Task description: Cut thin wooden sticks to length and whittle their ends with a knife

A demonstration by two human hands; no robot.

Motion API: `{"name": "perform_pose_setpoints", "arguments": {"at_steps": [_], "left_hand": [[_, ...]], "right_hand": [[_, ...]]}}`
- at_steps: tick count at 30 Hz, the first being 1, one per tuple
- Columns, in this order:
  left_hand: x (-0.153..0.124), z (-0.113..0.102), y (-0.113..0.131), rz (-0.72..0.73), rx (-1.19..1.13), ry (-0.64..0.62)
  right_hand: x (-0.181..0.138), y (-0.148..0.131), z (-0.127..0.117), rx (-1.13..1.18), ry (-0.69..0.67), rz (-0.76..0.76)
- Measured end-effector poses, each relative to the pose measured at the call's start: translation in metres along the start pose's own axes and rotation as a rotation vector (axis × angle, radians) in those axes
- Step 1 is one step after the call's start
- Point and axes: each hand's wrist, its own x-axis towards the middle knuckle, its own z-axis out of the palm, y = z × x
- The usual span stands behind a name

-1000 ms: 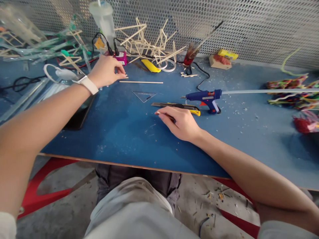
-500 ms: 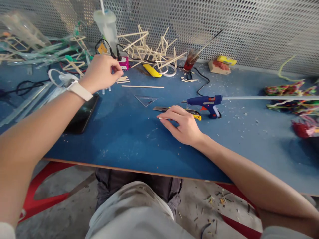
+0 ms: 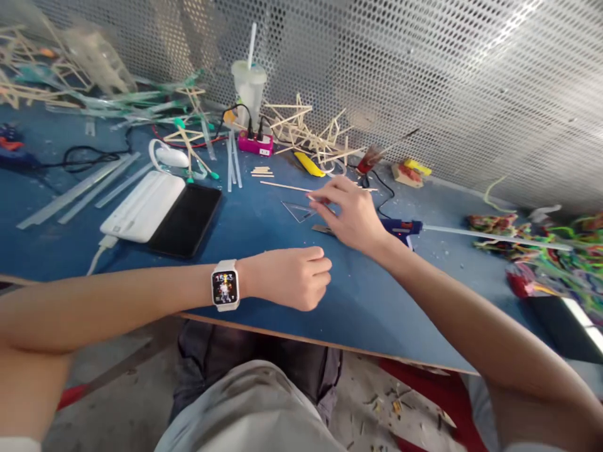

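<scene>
Head view looks down on a blue table (image 3: 226, 232) littered with craft scraps. Her right hand (image 3: 351, 216) reaches forward, its grip pinched on a thin wooden stick (image 3: 315, 199) held just above the clear triangle ruler (image 3: 298, 210). The left hand (image 3: 289, 276) rests near the table's front edge, clenched into a loose fist; whether anything small sits inside it I cannot tell. A smartwatch (image 3: 225, 287) faces up on that wrist.

Partly hidden under the right hand lies a utility knife (image 3: 325, 230), and just beyond it a blue glue gun (image 3: 400, 227) with its cord trailing back. I'd judge the risk to be there: a palm dropping onto the blade, or a sleeve or wrist brushing the gun's nozzle, if it is hot. The stick looks slight enough to snap under a hard pinch.

At the back, a lidded plastic cup (image 3: 249, 88) holds a straw; its contents are unclear. A smaller cup (image 3: 366, 164) near the tangled stick frames (image 3: 301, 129) seems to hold dark liquid and a thin rod.
</scene>
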Motion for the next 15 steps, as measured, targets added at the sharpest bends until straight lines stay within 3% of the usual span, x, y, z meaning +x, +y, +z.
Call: {"name": "perform_pose_setpoints", "arguments": {"at_steps": [5, 8, 11, 15], "left_hand": [[0.007, 0.012, 0.002, 0.062, -0.025, 0.008], [0.011, 0.014, 0.000, 0.080, -0.035, -0.007], [0.012, 0.014, -0.003, 0.080, -0.038, -0.015], [0.012, 0.015, -0.006, 0.067, -0.035, 0.021]], "right_hand": [[0.140, 0.027, 0.074, -0.133, -0.216, -0.113], [0.200, 0.045, 0.117, -0.233, -0.322, -0.094], [0.226, 0.061, 0.143, -0.304, -0.379, -0.068], [0.225, 0.072, 0.159, -0.327, -0.380, -0.041]]}}
